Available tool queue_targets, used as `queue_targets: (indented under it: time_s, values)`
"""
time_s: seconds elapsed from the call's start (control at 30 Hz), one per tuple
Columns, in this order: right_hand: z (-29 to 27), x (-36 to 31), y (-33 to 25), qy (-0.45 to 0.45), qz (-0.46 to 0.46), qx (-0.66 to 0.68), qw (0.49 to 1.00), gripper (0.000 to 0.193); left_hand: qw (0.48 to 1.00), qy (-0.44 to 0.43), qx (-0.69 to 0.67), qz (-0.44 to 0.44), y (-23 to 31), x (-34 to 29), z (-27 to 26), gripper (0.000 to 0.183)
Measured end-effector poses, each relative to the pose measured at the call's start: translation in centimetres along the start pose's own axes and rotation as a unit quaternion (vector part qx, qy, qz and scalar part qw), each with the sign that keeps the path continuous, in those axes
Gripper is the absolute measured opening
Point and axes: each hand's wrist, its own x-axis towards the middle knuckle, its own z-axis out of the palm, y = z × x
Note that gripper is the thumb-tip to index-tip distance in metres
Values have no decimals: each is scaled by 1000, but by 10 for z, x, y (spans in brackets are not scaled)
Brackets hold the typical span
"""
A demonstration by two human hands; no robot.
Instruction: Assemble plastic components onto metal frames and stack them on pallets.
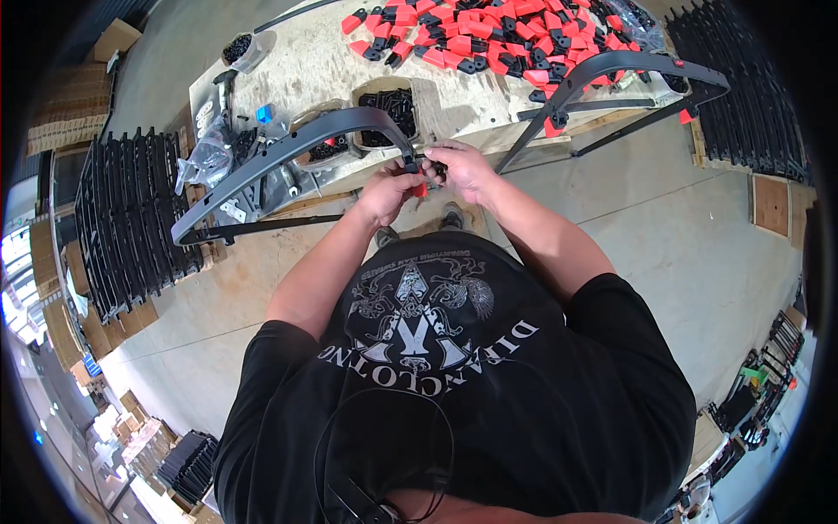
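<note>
A black curved tubular frame (288,144) rests across the near left edge of the workbench, its end coming down between my hands. My left hand (389,196) is closed around that end, with a red-and-black plastic piece (420,189) showing under its fingers. Right beside it, my right hand (464,171) pinches at the joint, its thumb and fingers on small dark parts (436,169) too small to name. Just beyond my hands stands an open box of black fasteners (387,120). A smaller container of dark parts (328,150) is partly covered by the frame.
The wooden workbench (305,65) carries a large heap of red-and-black pieces (497,39). A hammer (224,92), a clear plastic bag (209,155) and a blue block (264,113) lie at left. A second curved frame (567,92) leans at right. Stacked black frames (131,214) stand on both sides.
</note>
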Motion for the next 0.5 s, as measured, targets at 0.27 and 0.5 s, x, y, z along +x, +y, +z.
queue_targets:
  time_s: [0.27,0.5]
  values:
    - [-6,19,3,-67,45,73,994,10,1000,-6,-13,15,6,1,3,29]
    - [-11,35,2,-113,97,70,986,14,999,-25,-45,6,1,2,-6,26]
